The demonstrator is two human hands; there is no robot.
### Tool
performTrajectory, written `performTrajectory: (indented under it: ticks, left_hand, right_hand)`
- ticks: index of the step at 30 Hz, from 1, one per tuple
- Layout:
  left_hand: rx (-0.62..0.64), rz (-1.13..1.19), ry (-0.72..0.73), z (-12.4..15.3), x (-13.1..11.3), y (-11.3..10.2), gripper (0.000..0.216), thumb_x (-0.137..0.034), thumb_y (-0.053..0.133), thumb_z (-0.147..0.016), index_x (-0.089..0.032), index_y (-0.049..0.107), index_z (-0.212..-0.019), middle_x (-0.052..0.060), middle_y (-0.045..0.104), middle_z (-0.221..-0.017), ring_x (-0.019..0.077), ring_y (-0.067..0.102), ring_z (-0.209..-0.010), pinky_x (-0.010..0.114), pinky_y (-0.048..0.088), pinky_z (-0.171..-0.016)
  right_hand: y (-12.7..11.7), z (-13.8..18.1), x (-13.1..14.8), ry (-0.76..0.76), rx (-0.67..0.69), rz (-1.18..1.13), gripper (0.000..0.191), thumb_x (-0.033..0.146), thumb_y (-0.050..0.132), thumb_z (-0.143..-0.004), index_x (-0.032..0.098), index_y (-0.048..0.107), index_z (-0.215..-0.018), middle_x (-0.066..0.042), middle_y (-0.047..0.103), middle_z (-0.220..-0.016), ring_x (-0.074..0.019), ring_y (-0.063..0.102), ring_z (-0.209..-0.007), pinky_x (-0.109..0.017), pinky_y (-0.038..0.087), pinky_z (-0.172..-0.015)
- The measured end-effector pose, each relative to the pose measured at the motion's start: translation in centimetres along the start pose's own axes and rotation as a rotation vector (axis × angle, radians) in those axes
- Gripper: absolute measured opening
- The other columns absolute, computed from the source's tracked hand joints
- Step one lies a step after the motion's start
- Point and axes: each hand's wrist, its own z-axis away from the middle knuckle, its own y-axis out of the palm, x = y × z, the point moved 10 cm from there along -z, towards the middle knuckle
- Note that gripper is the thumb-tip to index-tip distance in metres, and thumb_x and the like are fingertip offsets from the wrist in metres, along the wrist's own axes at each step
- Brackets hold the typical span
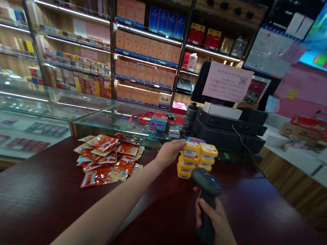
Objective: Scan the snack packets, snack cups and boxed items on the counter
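My right hand [209, 213] is wrapped around the handle of a dark barcode scanner [208, 182]. The scanner's head points at two stacks of small yellow plastic tubs, and a blue light glows on top of it. My left hand [171, 153] is at the upper left tub [190, 149], its fingers closed against the lid edge; the thumb is hidden. Barcode labels face me on the tubs. The right stack [208, 151] stands close beside, its lower part partly behind the scanner. Left of my left arm lies a loose pile of orange-red snack packets [104, 156].
Everything rests on a dark wooden counter [148, 226]. Behind it runs a glass display case [115, 117] with a small blue box [158, 122] on top. A black bottle [190, 118] stands beside the cash register [226, 134]. A cable [246, 145] trails down at right.
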Motion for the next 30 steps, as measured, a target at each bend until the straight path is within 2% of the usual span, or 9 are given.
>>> performTrajectory:
  ticks: [2,5,9,13,18,24,30]
  left_hand:
    - [-0.083,0.018,-0.057,1.0,1.3,-1.5,0.035,-0.014,0.046,-0.088,-0.021,0.062,-0.118,0.006,0.065,-0.120,0.0175,0.061,-0.109,0.033,0.050,-0.095]
    - [-0.163,0.014,-0.196,4.3,4.4,-3.2,0.030,-0.017,0.048,-0.088,-0.022,0.064,-0.113,0.006,0.066,-0.118,0.0170,0.061,-0.108,0.035,0.050,-0.096]
    - [-0.134,-0.041,-0.350,10.1,8.5,-3.5,0.028,-0.016,0.049,-0.086,-0.020,0.067,-0.107,0.008,0.067,-0.114,0.0179,0.063,-0.104,0.035,0.051,-0.094]
    - [-0.115,-0.076,-0.433,14.1,10.7,-3.3,0.028,-0.015,0.050,-0.084,-0.022,0.067,-0.106,0.006,0.068,-0.112,0.0181,0.063,-0.104,0.036,0.051,-0.095]
    - [-0.132,-0.083,-0.473,14.9,11.1,-3.3,0.029,-0.013,0.049,-0.085,-0.022,0.067,-0.106,0.005,0.067,-0.113,0.0166,0.062,-0.105,0.033,0.049,-0.096]
    - [-0.031,-0.125,-0.499,14.3,10.7,-2.7,0.026,-0.013,0.051,-0.084,-0.021,0.067,-0.104,0.005,0.067,-0.112,0.0186,0.061,-0.106,0.033,0.048,-0.097]
    - [-0.107,-0.067,-0.485,14.8,10.8,-2.9,0.028,-0.011,0.050,-0.084,-0.020,0.067,-0.104,0.005,0.066,-0.115,0.0173,0.061,-0.107,0.033,0.049,-0.097]
  right_hand:
    - [0.3,0.1,0.2,0.002,-0.009,-0.010,0.048,0.042,0.072,-0.075,0.018,0.054,-0.112,0.006,0.055,-0.062,-0.0081,0.051,-0.043,-0.020,0.041,-0.044]
    - [1.2,0.1,0.2,0.018,-0.016,0.015,0.050,0.042,0.075,-0.072,0.018,0.055,-0.111,0.006,0.053,-0.061,-0.0069,0.046,-0.042,-0.020,0.039,-0.042]
    - [3.2,0.0,-1.0,0.081,0.032,0.081,0.052,0.047,0.075,-0.070,0.016,0.054,-0.107,0.008,0.050,-0.054,-0.0049,0.039,-0.036,-0.018,0.032,-0.036]
    - [5.0,0.0,-2.9,0.140,0.046,0.214,0.049,0.050,0.073,-0.069,0.015,0.055,-0.098,0.009,0.048,-0.045,-0.0059,0.037,-0.033,-0.018,0.030,-0.032]
    - [5.2,0.2,-4.5,0.184,-0.025,0.325,0.044,0.051,0.073,-0.066,0.019,0.052,-0.088,0.011,0.045,-0.040,-0.0061,0.035,-0.030,-0.017,0.028,-0.029]
    - [4.7,0.2,-5.0,0.197,-0.039,0.341,0.044,0.054,0.071,-0.068,0.019,0.052,-0.084,0.010,0.047,-0.042,-0.0061,0.037,-0.029,-0.017,0.028,-0.029]
    - [4.7,-0.3,-5.1,0.231,-0.037,0.314,0.043,0.052,0.073,-0.068,0.020,0.051,-0.084,0.010,0.047,-0.043,-0.0064,0.039,-0.030,-0.017,0.030,-0.030]
